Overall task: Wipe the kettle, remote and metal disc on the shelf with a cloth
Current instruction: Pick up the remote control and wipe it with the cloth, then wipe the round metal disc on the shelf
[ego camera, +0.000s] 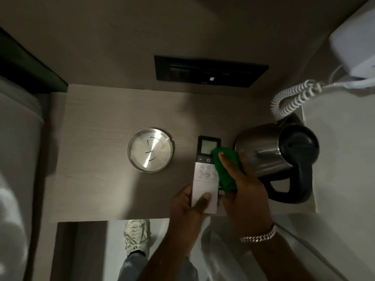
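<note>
A white remote [206,171] with a small screen is gripped at its lower end by my left hand [187,207], thumb on its face. My right hand [241,191] holds a green cloth [226,167] pressed against the remote's right side, next to the screen. The steel kettle [267,151] with a black lid and handle stands at the right of the wooden shelf [97,179]. A round metal disc [150,150] lies flat on the shelf, left of the remote.
A black switch panel [211,71] sits on the wall behind the shelf. A white coiled cord [294,98] hangs from a white device [353,51] at the upper right. My shoe [137,238] shows on the floor below the shelf's front edge.
</note>
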